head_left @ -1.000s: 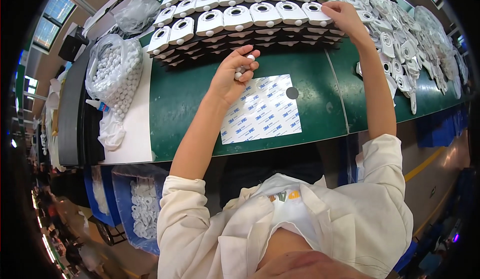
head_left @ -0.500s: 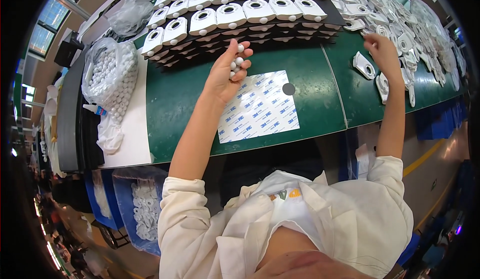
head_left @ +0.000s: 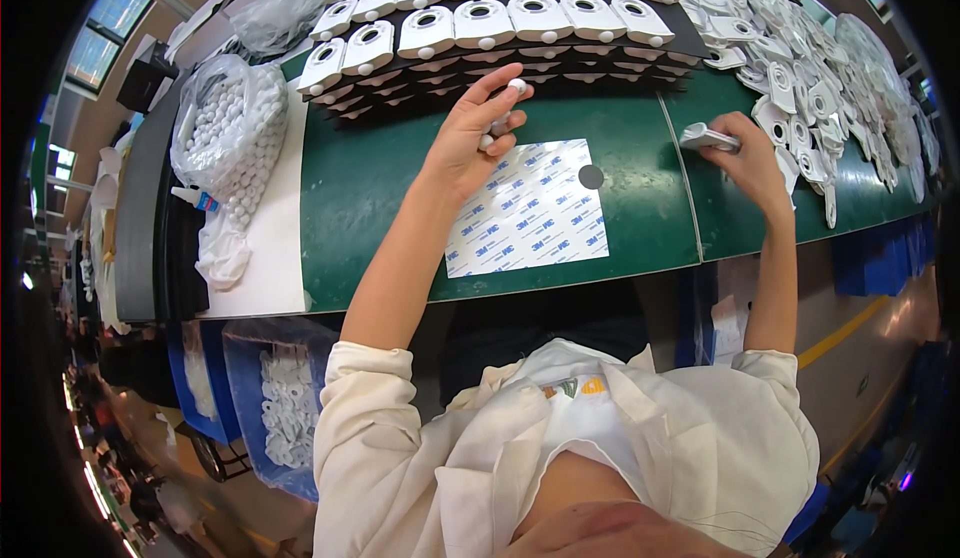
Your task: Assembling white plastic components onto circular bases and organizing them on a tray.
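Several small white balls (head_left: 487, 142) sit in my left hand (head_left: 470, 138), its fingers curled round them, with one ball pinched up at the fingertips. That hand is above the green table, between the stacked black trays and a white sheet with blue print (head_left: 535, 213). A dark round disc (head_left: 591, 177) lies on the sheet's right edge. Over on the right, my right hand (head_left: 750, 163) grips a flat white plastic part (head_left: 706, 138), held off the table and seen nearly edge-on. Beside it is a large heap of similar white parts (head_left: 800, 108).
Black stacked trays (head_left: 420, 83) at the back carry rows of white parts with round holes. At the left stand a clear bag of white balls (head_left: 225, 128) and a small glue bottle (head_left: 196, 198). Blue bins (head_left: 270, 398) sit below the table edge.
My right hand has picked up a white part beside the heap and moved left and toward me with it. In my left hand, one ball has shifted up to the fingertips.
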{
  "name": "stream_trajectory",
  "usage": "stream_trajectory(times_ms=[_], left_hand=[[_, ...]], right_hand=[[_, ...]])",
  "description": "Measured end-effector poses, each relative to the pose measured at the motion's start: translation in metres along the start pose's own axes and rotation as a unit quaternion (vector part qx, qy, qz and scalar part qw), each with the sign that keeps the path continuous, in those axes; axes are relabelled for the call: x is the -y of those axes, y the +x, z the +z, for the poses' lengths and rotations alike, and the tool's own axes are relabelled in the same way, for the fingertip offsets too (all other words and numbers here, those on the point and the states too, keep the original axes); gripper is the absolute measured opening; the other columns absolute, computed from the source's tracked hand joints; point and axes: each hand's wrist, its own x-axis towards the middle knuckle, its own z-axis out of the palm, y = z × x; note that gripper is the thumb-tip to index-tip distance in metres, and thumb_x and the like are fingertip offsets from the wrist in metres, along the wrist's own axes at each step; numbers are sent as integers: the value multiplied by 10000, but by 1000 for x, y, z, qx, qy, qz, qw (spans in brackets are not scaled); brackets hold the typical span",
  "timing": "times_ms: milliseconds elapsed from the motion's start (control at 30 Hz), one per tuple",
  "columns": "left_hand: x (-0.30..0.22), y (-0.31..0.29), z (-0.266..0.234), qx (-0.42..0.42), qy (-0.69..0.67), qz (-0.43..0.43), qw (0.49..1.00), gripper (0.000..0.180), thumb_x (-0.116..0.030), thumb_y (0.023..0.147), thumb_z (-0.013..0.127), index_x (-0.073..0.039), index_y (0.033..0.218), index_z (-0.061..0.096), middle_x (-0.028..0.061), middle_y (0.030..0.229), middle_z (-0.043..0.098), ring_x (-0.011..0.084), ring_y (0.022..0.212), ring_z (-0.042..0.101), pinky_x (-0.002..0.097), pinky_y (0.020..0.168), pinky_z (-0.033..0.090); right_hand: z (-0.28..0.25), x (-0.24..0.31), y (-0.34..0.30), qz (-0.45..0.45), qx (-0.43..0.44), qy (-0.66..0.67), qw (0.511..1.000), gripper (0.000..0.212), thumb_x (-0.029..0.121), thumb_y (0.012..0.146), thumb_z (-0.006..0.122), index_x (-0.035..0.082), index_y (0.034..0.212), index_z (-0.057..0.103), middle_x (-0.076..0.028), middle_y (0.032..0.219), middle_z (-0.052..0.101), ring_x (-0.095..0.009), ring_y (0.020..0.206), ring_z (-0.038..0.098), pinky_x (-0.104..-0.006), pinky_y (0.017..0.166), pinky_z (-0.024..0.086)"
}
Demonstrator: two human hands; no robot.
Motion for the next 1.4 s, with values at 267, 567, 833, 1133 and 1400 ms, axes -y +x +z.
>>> stream_trajectory(times_ms=[267,567,833,1133,1400], left_hand=[[-2,4,-6,-2,8,-11,1000,306,-129,853,591,-60,1142,518,75,1074,558,69,658,477,147,383,276],[-3,6,-11,-42,-31,-9,999,255,-197,835,625,-42,1015,532,66,950,573,71,631,474,156,389,291],[-2,4,-11,-28,2,18,999,288,-171,824,637,-44,1060,534,74,981,578,49,604,460,147,387,277],[-2,4,-11,-30,-6,11,999,269,-188,829,632,-47,1044,550,65,948,580,50,597,456,147,382,271],[-2,6,-12,-28,3,11,1000,287,-190,831,629,-55,1075,555,50,944,580,43,592,444,145,381,264]], right_hand=[[48,79,19,-26,60,256,965,147,59,734,670,29,845,580,28,756,552,-21,678,473,-178,603,400],[106,92,41,-6,161,468,869,187,108,846,591,5,1001,589,-20,892,594,-64,742,527,-205,666,435],[122,98,28,-2,127,428,895,175,112,871,556,18,1019,549,-8,874,580,-45,690,495,-188,610,408],[124,99,26,-17,109,401,909,144,104,880,536,19,996,539,4,859,565,-42,674,462,-178,589,395],[124,101,24,-59,87,348,932,131,64,876,518,21,1000,521,-12,842,551,-51,694,480,-196,580,405]])
